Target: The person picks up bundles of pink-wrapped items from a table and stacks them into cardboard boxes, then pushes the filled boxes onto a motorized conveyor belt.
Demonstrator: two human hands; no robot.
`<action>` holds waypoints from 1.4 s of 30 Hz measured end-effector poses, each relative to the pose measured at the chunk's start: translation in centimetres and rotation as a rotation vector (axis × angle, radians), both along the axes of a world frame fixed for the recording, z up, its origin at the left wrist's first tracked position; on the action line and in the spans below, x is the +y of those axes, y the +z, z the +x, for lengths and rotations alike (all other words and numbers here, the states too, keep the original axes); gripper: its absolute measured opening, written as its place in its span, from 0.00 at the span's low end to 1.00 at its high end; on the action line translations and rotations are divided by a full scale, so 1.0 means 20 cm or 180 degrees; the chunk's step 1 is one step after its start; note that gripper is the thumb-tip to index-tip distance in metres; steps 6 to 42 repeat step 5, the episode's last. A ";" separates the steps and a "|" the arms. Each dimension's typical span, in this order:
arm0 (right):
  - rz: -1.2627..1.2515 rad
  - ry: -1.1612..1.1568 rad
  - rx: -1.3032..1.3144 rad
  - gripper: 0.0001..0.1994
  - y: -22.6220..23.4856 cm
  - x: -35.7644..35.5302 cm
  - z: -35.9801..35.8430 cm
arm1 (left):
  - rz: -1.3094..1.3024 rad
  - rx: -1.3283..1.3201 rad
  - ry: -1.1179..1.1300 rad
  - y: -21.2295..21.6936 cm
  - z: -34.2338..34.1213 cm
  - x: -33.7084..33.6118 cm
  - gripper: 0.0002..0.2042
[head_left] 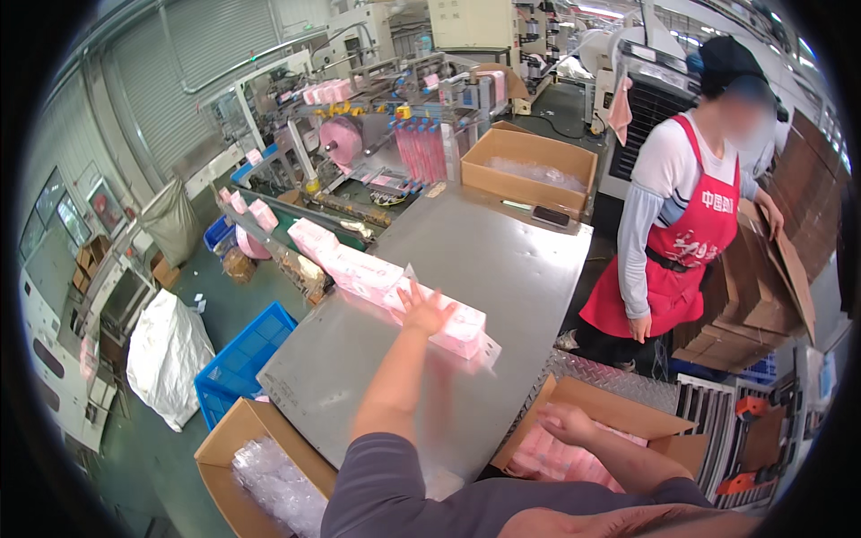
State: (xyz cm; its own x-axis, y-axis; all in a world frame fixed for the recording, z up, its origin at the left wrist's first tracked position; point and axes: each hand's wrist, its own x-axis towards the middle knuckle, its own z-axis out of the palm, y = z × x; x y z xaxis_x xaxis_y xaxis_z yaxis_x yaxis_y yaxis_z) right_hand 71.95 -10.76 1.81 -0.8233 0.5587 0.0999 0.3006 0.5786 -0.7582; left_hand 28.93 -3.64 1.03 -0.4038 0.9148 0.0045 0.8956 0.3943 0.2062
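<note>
My left hand (425,314) lies with its fingers spread on a row of pink-and-white wrapped packs (363,274). The packs stand end to end on the metal table (489,255), near its left side, and the row reaches back to the conveyor. Over an open cardboard box (668,423) at the table's right front, my right hand (565,423) hovers with fingers loosely bent and apart, nothing visible in it. Pink packs (560,459) fill that box beneath my right hand and forearm.
A phone (550,216) and a box of clear plastic (529,151) sit at the table's far end. Another box of plastic bags (280,480) and a blue crate (242,359) stand at left. A co-worker in a red apron (686,220) stands at right beside stacked cartons (740,287).
</note>
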 end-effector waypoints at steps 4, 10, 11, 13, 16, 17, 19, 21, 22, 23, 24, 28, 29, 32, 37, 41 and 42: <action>0.0801 -0.0741 -0.0019 0.25 0.17 0.25 -0.49 | -0.0546 -0.0069 -0.0718 -0.02 0.20 0.04 0.41; 0.1103 -0.0810 0.0037 0.27 0.17 0.29 -0.62 | -0.0557 -0.0071 -0.0631 -0.01 0.11 -0.01 0.41; 0.1103 -0.0810 0.0037 0.27 0.17 0.29 -0.62 | -0.0557 -0.0071 -0.0631 -0.01 0.11 -0.01 0.41; 0.1103 -0.0810 0.0037 0.27 0.17 0.29 -0.62 | -0.0557 -0.0071 -0.0631 -0.01 0.11 -0.01 0.41; 0.1103 -0.0810 0.0037 0.27 0.17 0.29 -0.62 | -0.0557 -0.0071 -0.0631 -0.01 0.11 -0.01 0.41; 0.1103 -0.0810 0.0037 0.27 0.17 0.29 -0.62 | -0.0557 -0.0071 -0.0631 -0.01 0.11 -0.01 0.41; 0.1103 -0.0810 0.0037 0.27 0.17 0.29 -0.62 | -0.0557 -0.0071 -0.0631 -0.01 0.11 -0.01 0.41; 0.1103 -0.0810 0.0037 0.27 0.17 0.29 -0.62 | -0.0557 -0.0071 -0.0631 -0.01 0.11 -0.01 0.41; 0.1103 -0.0810 0.0037 0.27 0.17 0.29 -0.62 | -0.0557 -0.0071 -0.0631 -0.01 0.11 -0.01 0.41; 0.1103 -0.0810 0.0037 0.27 0.17 0.29 -0.62 | -0.0557 -0.0071 -0.0631 -0.01 0.11 -0.01 0.41; 0.1103 -0.0810 0.0037 0.27 0.17 0.29 -0.62 | -0.0557 -0.0071 -0.0631 -0.01 0.11 -0.01 0.41; 0.1103 -0.0810 0.0037 0.27 0.17 0.29 -0.62 | -0.0557 -0.0071 -0.0631 -0.01 0.11 -0.01 0.41; 0.1103 -0.0810 0.0037 0.27 0.17 0.29 -0.62 | -0.0557 -0.0071 -0.0631 -0.01 0.11 -0.01 0.41; 0.1103 -0.0810 0.0037 0.27 0.17 0.29 -0.62 | -0.0557 -0.0071 -0.0631 -0.01 0.11 -0.01 0.41; 0.1103 -0.0810 0.0037 0.27 0.17 0.29 -0.62 | -0.0557 -0.0071 -0.0631 -0.01 0.11 -0.01 0.41; 0.1103 -0.0810 0.0037 0.27 0.17 0.29 -0.62 | -0.0557 -0.0071 -0.0631 -0.01 0.11 -0.01 0.41; 0.1103 -0.0810 0.0037 0.27 0.17 0.29 -0.62 | -0.0557 -0.0071 -0.0631 -0.01 0.11 -0.01 0.41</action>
